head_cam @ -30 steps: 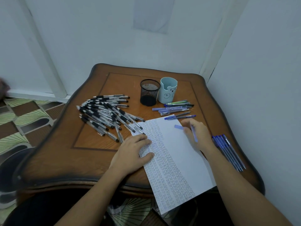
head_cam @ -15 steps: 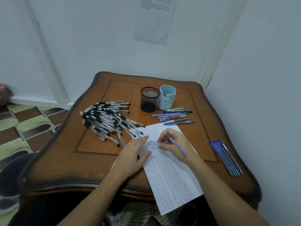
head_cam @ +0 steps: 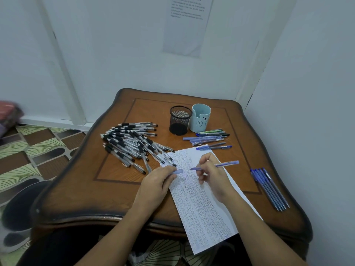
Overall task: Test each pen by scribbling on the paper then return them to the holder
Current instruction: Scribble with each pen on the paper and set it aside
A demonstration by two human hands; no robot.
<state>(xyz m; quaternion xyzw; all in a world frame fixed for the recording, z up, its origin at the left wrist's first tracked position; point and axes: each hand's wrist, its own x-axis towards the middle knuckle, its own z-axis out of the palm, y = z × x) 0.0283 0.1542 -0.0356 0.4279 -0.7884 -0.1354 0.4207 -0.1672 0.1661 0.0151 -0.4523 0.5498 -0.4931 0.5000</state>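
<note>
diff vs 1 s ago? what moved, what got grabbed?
The right hand brought the blue pen leftward over the paper; the left hand pinched the cap and pulled it off. Unmoved: black pens, mesh holder, blue holder.

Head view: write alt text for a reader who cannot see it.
A person's right hand holds a blue pen, tip over a scribble-covered paper, while the left hand pinches a blue cap. On the wooden table behind stand a black mesh holder and a blue bear-face holder, with black-grip pens piled left and blue pens right.
</note>
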